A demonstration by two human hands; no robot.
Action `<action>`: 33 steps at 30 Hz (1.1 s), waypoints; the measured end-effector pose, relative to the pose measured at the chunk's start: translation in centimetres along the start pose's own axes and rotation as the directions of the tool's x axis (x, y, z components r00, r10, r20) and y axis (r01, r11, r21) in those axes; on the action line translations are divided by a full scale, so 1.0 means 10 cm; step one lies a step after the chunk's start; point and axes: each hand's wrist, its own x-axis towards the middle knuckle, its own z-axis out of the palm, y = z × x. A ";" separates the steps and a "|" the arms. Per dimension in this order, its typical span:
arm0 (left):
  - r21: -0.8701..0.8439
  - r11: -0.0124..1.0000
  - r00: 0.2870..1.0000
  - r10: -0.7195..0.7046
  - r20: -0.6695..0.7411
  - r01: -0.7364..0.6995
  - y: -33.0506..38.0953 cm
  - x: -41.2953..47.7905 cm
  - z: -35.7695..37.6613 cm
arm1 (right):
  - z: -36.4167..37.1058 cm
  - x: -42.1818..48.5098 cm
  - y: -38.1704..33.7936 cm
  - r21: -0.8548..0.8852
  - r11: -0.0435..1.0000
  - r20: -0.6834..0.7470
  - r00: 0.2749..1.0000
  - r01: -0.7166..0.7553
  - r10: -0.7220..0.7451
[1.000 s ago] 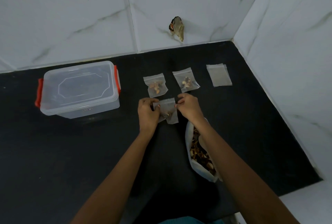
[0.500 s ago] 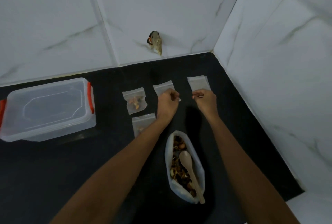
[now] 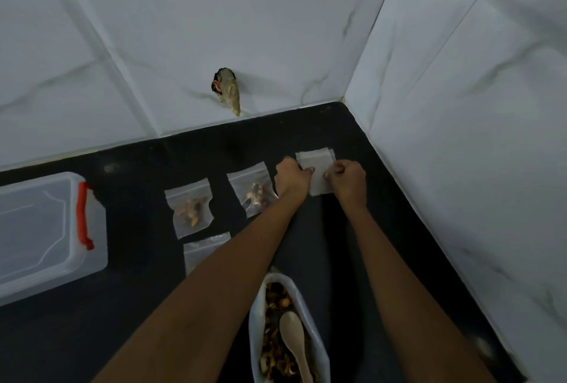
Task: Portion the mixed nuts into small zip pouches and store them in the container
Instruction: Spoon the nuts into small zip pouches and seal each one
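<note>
Both hands have left the filled pouch they were closing a second ago and have gone to the far right of the counter point(image 3: 122, 321). They are now at the empty pouch point(image 3: 319, 178). The left hand point(image 3: 291, 178) has its fingers curled and pinches the left edge of this pouch. The right hand point(image 3: 349, 181) is also curled and pinches the right edge. The empty pouch lies flat on the black surface between the two hands. At its far right corner a second layer shows, so there may be more than one pouch, but I cannot tell for sure.

The third pouch point(image 3: 207, 247), the one just put down, lies nearer to the person and is partly hidden under the left forearm. Two more filled pouches lie behind it in a row: the left pouch point(image 3: 190, 209) and the middle pouch point(image 3: 254, 193), which lies just beside the left hand. Both have nuts inside.

The container point(image 3: 40, 223) stands well apart at the left, with its lid on and a red latch point(image 3: 84, 216) on the side. Between the forearms, close to the person, the open bag point(image 3: 254, 321) holds the mixed nuts point(image 3: 276, 296). A wooden spoon point(image 3: 293, 339) rests in it. White marble tiles point(image 3: 460, 106) form the corner behind the counter.
</note>
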 end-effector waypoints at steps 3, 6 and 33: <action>0.028 1.000 1.000 -0.005 -0.012 0.005 0.00 0.05 0.04 | 0.04 0.05 0.00 0.000 1.000 0.006 1.000 -0.030 0.030; -0.012 1.000 1.000 -0.022 -0.019 0.022 -0.03 0.07 0.05 | 0.02 0.07 -0.01 0.010 0.999 0.018 0.999 -0.046 0.046; -0.433 0.899 0.993 0.098 0.066 -0.060 -0.18 -1.22 -0.84 | -0.76 -1.14 -0.37 0.529 0.817 0.288 0.954 -0.229 0.081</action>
